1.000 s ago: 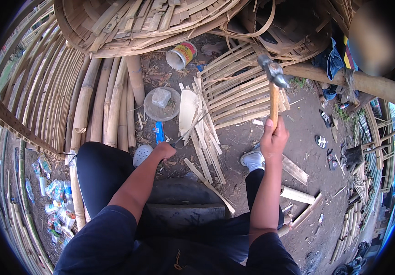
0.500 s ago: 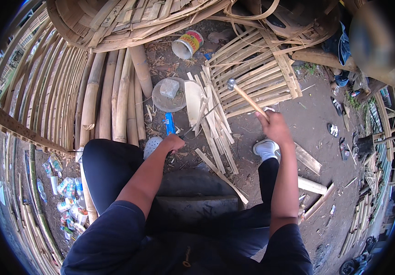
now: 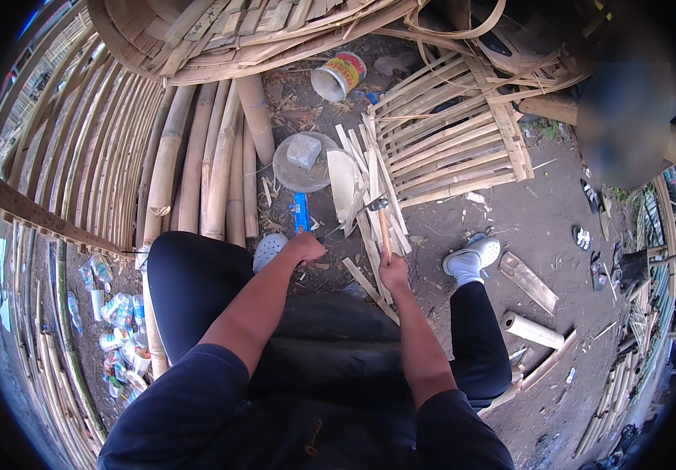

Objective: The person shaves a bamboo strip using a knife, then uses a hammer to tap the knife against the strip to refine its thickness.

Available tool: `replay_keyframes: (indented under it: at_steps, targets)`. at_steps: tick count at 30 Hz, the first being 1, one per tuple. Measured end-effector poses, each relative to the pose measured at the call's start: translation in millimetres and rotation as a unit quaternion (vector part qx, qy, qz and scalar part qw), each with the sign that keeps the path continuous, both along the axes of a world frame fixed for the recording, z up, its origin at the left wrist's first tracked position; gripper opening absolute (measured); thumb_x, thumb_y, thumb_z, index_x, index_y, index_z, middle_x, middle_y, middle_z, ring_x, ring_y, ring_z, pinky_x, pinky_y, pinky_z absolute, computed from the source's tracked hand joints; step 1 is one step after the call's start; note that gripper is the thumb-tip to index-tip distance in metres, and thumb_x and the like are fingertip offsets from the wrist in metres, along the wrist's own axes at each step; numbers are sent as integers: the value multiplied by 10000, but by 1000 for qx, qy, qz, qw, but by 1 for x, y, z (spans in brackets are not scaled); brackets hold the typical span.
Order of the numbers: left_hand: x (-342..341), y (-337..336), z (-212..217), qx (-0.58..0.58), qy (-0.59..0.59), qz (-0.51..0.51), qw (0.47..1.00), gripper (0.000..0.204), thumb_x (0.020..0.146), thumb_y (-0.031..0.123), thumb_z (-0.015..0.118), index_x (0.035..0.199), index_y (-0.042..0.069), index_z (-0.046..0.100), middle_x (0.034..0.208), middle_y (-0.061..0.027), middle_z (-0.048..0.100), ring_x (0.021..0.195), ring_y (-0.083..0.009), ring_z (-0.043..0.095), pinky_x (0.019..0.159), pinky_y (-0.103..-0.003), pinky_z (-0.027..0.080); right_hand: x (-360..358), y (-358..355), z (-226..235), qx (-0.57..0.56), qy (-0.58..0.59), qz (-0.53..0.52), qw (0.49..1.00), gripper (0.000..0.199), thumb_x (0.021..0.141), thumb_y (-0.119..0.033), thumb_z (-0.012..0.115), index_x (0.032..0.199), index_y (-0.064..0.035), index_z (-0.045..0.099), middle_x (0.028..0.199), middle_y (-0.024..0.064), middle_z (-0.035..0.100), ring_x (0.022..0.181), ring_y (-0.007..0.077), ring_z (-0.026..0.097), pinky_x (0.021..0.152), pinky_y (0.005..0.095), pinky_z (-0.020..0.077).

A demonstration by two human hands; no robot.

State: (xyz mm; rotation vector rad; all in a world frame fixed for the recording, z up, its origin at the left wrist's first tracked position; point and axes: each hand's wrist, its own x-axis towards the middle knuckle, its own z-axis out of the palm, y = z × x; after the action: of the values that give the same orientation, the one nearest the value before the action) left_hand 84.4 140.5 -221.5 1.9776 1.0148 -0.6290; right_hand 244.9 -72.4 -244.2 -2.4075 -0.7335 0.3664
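Note:
My right hand [image 3: 393, 274] is closed around the wooden handle of a hammer [image 3: 385, 227]. The hammer's dark metal head is down at the far tip of a thin knife-like blade [image 3: 344, 223]; whether they touch I cannot tell. In front of my left knee, my left hand [image 3: 304, 248] is in a fist at the near end of that blade, its handle hidden by the fingers. Beneath blade and hammer lies a loose pile of pale bamboo strips [image 3: 369, 168]. Just beyond my left hand is a blue box [image 3: 301, 213].
A grey stone [image 3: 304, 150] rests on a round slab [image 3: 283, 168]. Bamboo poles [image 3: 216, 172] lie at the left, near plastic bottles [image 3: 122, 313]. Beyond the strips are a slatted bamboo panel [image 3: 447, 149] and a bucket [image 3: 338, 76]. A cut bamboo piece [image 3: 534, 330] lies at the right.
My right hand has swung the hammer down and to the left, from raised at the right to the blade's tip. The left hand keeps its grip. My view has shifted slightly.

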Motion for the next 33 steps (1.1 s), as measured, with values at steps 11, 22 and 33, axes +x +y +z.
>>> replay_keyframes:
  at_steps: [11,22,33]
  targets:
    - [11,7,-61,-14,43,-45,998,321,744,225,485,613,-14,654,626,-175,645,576,-265,655,587,-376,517,84,-24,294,75,-180,68,978,424,956,-308,566,718,42,538,509,141,475,456,215,443,473,355,374]
    - [12,-4,-22,16,22,-54,998,346,758,216,451,634,-20,671,660,-184,662,651,-279,675,678,-379,527,-13,4,15,-20,-32,41,998,482,941,-396,498,770,42,599,744,310,604,703,477,618,673,536,494]
    - [9,9,-42,-21,36,-27,999,312,725,222,505,635,-35,658,610,-178,642,558,-260,645,594,-365,513,93,-25,240,-63,-149,120,979,453,924,-371,578,763,52,595,685,288,579,680,452,591,628,486,463]
